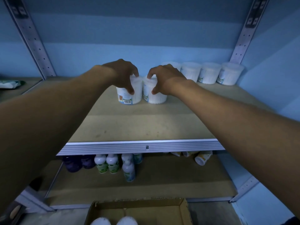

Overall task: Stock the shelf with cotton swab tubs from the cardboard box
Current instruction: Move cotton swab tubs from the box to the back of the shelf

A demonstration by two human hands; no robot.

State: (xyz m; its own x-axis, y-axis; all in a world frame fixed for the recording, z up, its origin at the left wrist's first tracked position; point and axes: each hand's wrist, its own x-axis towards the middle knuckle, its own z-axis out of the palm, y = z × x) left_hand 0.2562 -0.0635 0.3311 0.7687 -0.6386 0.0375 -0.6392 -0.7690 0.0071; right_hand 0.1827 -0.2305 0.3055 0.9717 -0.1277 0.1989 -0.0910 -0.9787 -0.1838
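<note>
Translucent white plastic: two round ribbed cotton swab tubs stand touching mid-shelf, left hand (pixel 123 73) gripping the left tub (pixel 127 96) from above, right hand (pixel 164 77) gripping the right tub (pixel 155 96). Four more tubs (pixel 209 73) line the back right of the brown fibreboard shelf (pixel 138 125). Below, a brown cardboard box (pixel 138 210) shows two white lids (pixel 113 221).

The front half of the tan board shelf (pixel 139 127), from its ribbed metal front edge back to the two white plastic tubs (pixel 141 95) standing side by side mid-shelf, lies bare and open to reach. Left of that pair the board is free right to the back wall. Along the back edge toward the right corner a row of four matching white tubs (pixel 209 73) blocks the way, the perforated grey metal upright (pixel 243 38) just above them.
</note>
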